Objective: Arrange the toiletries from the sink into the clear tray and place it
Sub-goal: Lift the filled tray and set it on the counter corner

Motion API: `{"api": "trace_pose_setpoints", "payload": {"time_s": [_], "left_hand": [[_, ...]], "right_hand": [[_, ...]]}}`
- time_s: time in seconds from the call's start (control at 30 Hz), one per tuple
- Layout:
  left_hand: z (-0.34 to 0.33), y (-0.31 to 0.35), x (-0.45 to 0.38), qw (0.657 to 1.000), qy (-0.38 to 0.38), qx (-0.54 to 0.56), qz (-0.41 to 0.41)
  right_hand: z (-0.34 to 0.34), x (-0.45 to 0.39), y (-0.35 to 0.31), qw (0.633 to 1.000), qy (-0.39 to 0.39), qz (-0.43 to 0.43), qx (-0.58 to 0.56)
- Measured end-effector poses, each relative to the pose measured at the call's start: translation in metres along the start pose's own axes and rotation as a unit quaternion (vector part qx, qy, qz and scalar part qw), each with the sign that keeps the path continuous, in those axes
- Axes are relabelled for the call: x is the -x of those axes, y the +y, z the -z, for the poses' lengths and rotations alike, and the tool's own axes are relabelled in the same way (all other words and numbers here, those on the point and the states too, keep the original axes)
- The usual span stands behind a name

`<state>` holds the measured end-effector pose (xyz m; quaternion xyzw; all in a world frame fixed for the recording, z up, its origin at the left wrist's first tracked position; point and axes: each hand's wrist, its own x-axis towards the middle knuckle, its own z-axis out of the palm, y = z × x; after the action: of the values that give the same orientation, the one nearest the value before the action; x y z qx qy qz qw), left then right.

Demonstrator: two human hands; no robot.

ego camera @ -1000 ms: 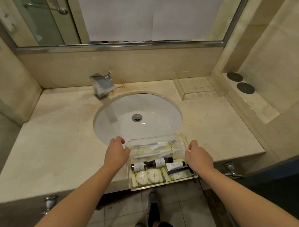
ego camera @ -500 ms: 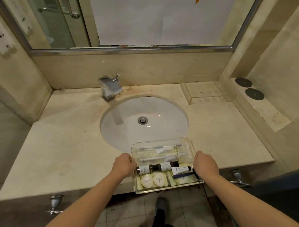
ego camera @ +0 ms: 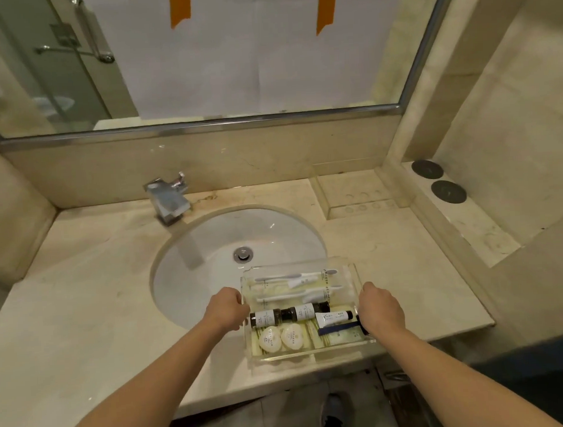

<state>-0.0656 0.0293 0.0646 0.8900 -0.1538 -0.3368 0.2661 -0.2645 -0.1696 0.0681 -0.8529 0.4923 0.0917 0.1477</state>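
Observation:
The clear tray (ego camera: pixel 347 268) sits at the front of the counter, its far end over the white sink basin (ego camera: pixel 210 248). My left hand (ego camera: pixel 226 311) grips its left wall and my right hand (ego camera: pixel 379 309) grips its right wall. Inside lie two wrapped toothbrushes (ego camera: pixel 296 277), two small dark bottles (ego camera: pixel 289 314), a small white tube (ego camera: pixel 333 317), two round wrapped soaps (ego camera: pixel 280 337), a dark blue comb (ego camera: pixel 338 328) and pale sachets.
A square chrome faucet (ego camera: pixel 168 199) stands behind the basin. A clear stand (ego camera: pixel 350 194) sits at the back right corner of the marble counter (ego camera: pixel 84 302). Two dark round discs (ego camera: pixel 437 180) lie on the right ledge. A paper-covered mirror hangs above.
The view has tilted up, showing more of the mirror. Both hands have closed on the tray's side walls, and the tray sits slightly farther right along the counter's front.

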Motion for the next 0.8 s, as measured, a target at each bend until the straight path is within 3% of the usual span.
{"api": "trace_pose_setpoints", "payload": {"time_s": [0.37,0.8], "left_hand": [[-0.033,0.118,-0.062,1.000,-0.019,-0.006,-0.015],[-0.103,0.199,-0.110,0.999,-0.035,-0.034,-0.024]], "right_hand": [[0.051,-0.094,0.054,0.999,0.016,-0.015,-0.029],[0.072,-0.165,0.124,0.992,0.003,-0.119,-0.036]]}}
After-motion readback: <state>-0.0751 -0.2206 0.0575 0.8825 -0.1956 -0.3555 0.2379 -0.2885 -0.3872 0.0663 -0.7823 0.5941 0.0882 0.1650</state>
